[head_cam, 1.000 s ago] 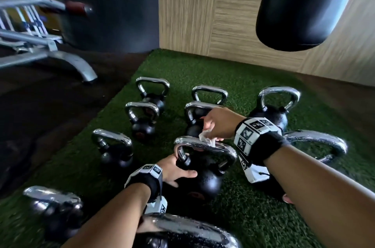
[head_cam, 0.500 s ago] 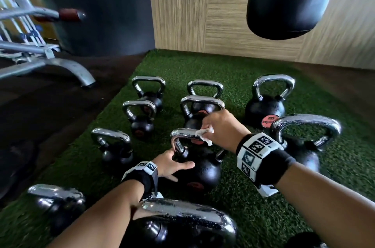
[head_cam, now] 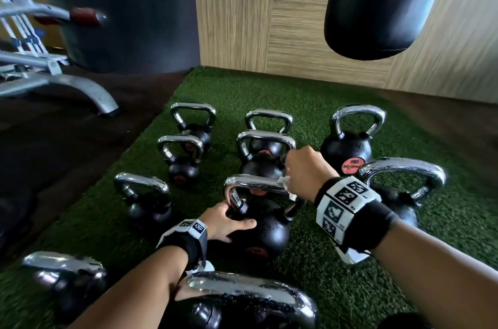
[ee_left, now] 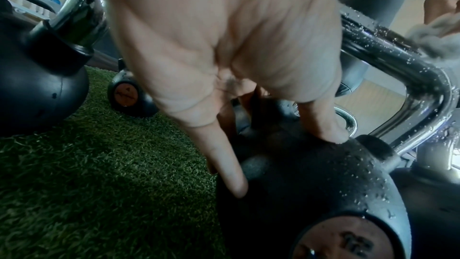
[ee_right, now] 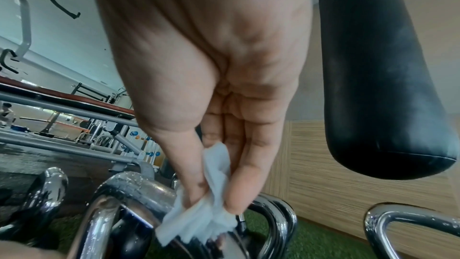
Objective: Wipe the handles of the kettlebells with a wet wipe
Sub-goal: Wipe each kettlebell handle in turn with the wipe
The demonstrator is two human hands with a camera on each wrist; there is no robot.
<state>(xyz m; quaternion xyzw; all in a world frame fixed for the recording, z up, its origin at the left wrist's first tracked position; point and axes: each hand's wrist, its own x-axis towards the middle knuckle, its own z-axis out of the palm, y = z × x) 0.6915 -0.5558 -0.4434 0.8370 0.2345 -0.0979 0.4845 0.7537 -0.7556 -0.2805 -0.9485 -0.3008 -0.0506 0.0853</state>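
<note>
Mid-wipe on the centre kettlebell [head_cam: 260, 231]: right hand [head_cam: 304, 173] pinches the white wet wipe [ee_right: 206, 212] between thumb and fingers and presses it on the right end of the chrome handle [head_cam: 256, 184], which is beaded with droplets. Left hand [head_cam: 225, 222] lies with fingers straight and spread on the black ball at its 9 o'clock side, steadying it, holding nothing. Step judged: top bar partly covered; next move likely calls for dragging the wipe along the bar toward 9 o'clock and down both curved legs, with the bell kept steady. Around it on the green turf [head_cam: 336, 261]: a second kettlebell [head_cam: 265, 159] directly at 12 o'clock, its handle just behind the right knuckles, tight clearance there; a bigger one [head_cam: 346, 151] at 1 o'clock; another large one [head_cam: 401, 183] at 3 o'clock beside the right wrist; smaller bells at 9–11 o'clock; one large handle [head_cam: 250, 299] at 6 o'clock under the left forearm. Black punching bag [head_cam: 382, 2] hangs overhead at 1 o'clock, not in the way.
</note>
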